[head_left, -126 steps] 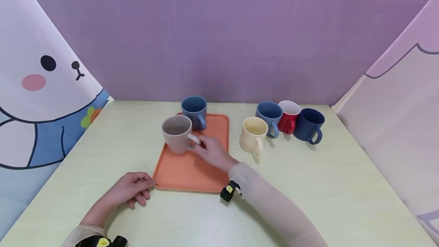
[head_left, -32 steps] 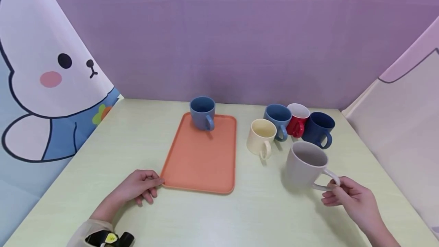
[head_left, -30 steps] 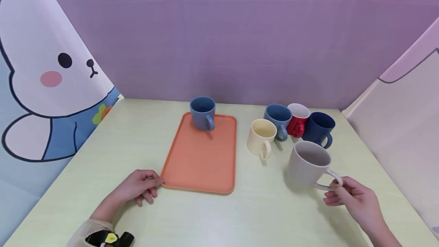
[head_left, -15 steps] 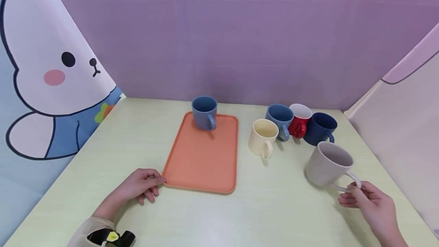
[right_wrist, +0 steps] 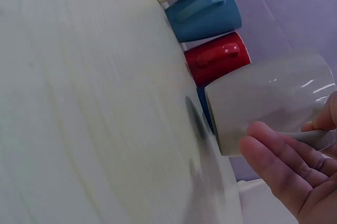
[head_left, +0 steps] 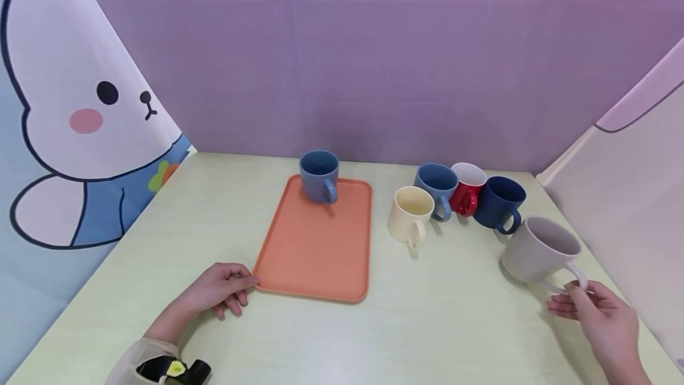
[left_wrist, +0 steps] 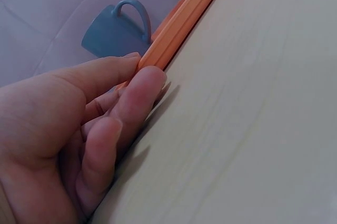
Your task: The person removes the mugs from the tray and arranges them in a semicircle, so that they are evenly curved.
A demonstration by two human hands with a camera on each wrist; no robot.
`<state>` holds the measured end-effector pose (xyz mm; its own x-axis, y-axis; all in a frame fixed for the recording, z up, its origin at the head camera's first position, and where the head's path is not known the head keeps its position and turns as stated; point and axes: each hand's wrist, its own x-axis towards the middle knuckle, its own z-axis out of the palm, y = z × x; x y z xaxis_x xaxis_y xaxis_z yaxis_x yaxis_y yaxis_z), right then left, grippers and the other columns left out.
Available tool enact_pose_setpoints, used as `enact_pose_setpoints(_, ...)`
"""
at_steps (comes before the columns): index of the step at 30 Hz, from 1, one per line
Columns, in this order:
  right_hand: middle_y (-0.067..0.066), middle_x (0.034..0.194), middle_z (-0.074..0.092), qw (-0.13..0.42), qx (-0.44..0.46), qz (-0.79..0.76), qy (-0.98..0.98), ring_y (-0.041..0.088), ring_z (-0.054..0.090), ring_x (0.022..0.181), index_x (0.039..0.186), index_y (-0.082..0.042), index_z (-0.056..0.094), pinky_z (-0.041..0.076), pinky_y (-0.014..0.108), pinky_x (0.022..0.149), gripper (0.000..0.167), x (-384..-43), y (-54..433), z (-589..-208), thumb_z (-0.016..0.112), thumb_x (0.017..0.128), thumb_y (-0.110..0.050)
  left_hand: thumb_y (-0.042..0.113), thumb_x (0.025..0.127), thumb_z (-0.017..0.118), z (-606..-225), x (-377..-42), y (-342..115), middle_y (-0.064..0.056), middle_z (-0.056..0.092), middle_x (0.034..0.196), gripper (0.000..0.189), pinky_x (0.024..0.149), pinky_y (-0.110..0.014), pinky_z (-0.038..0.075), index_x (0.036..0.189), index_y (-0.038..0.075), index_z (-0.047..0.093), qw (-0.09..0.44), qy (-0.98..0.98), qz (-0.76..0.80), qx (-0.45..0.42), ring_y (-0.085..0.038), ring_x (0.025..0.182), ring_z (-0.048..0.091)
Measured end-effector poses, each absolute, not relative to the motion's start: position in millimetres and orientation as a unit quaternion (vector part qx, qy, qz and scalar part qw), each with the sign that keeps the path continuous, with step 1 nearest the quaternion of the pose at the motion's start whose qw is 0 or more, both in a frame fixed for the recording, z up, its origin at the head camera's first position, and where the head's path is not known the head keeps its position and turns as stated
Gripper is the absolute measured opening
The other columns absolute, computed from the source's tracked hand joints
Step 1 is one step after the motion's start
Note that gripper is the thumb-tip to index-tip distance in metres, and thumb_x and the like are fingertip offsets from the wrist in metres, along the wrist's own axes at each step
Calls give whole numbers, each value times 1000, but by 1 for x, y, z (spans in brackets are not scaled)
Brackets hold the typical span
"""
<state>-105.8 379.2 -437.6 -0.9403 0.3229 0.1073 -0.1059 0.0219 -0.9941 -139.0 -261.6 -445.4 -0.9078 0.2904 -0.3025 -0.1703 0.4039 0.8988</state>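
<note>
A grey mug (head_left: 541,249) is at the right side of the table, tilted a little. My right hand (head_left: 601,316) pinches its handle between thumb and fingers. In the right wrist view the mug's base (right_wrist: 213,121) looks slightly off the tabletop, with a shadow beside it. My left hand (head_left: 219,290) pinches the near left corner of an orange tray (head_left: 315,254). In the left wrist view the thumb and fingertips (left_wrist: 145,89) meet at the tray's rim (left_wrist: 179,26). A blue mug (head_left: 319,177) stands upright at the tray's far end.
Right of the tray stand a cream mug (head_left: 410,215), a second blue mug (head_left: 436,186), a red mug (head_left: 466,192) with a white inside and a navy mug (head_left: 498,202). A purple backdrop (head_left: 342,64) rises behind the pale table (head_left: 417,325); printed cloths flank it.
The grey mug was over the tray beside the blue mug; my right hand has carried it right, past the cream mug, to near the navy one. My left hand stays at the tray corner.
</note>
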Motion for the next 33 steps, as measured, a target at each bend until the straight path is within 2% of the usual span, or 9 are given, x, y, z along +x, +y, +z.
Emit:
enact_pose_setpoints(14,2,66,72,176,-128,696,-684,14,70,55,86,-15,71,55,26,54,21,-125,395,-447,57,98,-3,30,101,61,-447,-141,-259,-6,66,70,29,40,-25,44,102,1,66,208,812,544,38,-18,55,67)
enact_pose_setpoints(22,3,68,72,185,-98,712,-670,15,71,57,86,-10,69,56,26,55,20,-141,396,-447,56,98,0,30,100,61,-448,-141,-259,-6,66,70,29,40,-26,44,101,1,65,207,812,544,39,-18,55,67)
enact_pose_setpoints(33,5,68,72,170,-78,725,-663,15,72,59,89,-10,70,56,27,57,18,-156,391,-449,58,98,-1,32,99,63,-449,-140,-261,-6,66,69,30,41,-25,45,96,2,65,205,815,541,37,-19,55,67)
